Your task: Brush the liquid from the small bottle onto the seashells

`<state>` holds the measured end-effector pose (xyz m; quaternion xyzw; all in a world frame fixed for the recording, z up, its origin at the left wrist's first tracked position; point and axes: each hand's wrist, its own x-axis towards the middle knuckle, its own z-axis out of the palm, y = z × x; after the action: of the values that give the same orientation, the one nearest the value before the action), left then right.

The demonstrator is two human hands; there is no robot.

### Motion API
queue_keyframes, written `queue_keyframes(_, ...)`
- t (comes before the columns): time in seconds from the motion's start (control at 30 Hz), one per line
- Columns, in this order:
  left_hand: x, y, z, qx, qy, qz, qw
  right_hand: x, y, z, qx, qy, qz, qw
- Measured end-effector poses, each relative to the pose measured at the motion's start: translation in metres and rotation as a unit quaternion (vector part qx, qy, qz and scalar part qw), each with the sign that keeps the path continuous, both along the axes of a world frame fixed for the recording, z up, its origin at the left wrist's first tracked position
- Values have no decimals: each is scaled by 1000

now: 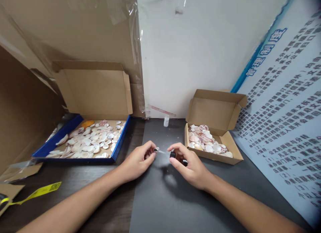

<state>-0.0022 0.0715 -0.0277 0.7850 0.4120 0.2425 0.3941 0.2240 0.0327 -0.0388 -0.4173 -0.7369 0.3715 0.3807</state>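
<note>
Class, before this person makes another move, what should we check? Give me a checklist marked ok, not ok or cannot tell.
1. Left hand grips the small piece: ok, pinched.
2. Right hand grips the black object: ok.
3. Pale streak between the hands identified: cannot tell, blurred.
4. Small bottle upright: ok, beyond the hands.
5. Bottle closed: cannot tell, too small.
6. Blue box and brown box open: ok, both lids raised.

left hand (139,160) pinched, right hand (190,166) curled, forearms (100,186) bare
</note>
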Motion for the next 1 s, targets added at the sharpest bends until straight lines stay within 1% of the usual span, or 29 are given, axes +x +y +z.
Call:
queue_keyframes(0.13, 1, 0, 1, 0, -3, -2, 1000, -1, 2, -1, 1, 0, -47, 999)
queue_keyframes(0.2, 1, 0, 1, 1, -4, -4, 1000, -1, 2, 0, 0, 3, -38, 999)
queue_keyframes(0.3, 0, 0, 1, 2, -1, -6, 1000, -1, 0, 1, -3, 1, 3, 1000)
queue_keyframes(0.37, 0, 0, 1, 0, 0, -7, 1000, 0, 0, 0, -2, -4, 8, 1000)
queue_keyframes(0.57, 0, 0, 1, -1, 4, -7, 1000, -1, 2, -1, 11, -5, -45, 999)
queue_keyframes(0.77, 0, 0, -1, 4, 9, -8, 1000, 0, -1, -1, 9, 9, -1, 1000)
queue_keyframes(1.0, 1, -1, 0, 9, 15, -4, 1000, -1, -2, 4, 6, 0, 20, 1000)
